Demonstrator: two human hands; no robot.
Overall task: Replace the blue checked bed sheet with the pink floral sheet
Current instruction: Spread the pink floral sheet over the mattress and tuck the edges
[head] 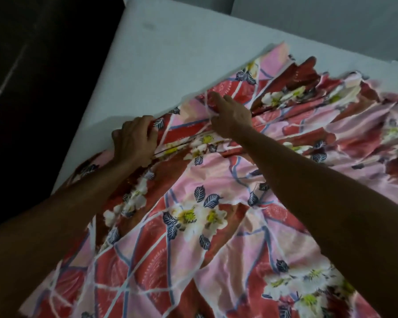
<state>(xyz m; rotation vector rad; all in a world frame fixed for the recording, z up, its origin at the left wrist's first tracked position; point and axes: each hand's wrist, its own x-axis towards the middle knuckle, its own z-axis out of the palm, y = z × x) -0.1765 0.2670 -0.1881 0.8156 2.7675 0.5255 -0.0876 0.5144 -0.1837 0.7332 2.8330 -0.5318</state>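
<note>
Gripping pink floral sheet (216,260) on bare mattress (170,53).
Fingers of the left hand (135,140) clutch its bunched edge; the right hand (232,117) pinches a fold alongside.

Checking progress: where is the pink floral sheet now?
Head view: the pink floral sheet lies rumpled over the near-right mattress, left hand and right hand gripping its far edge.

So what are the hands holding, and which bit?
The pink floral sheet. The left hand grips its gathered edge near the bare mattress; the right hand pinches folds just inside that edge.
</note>
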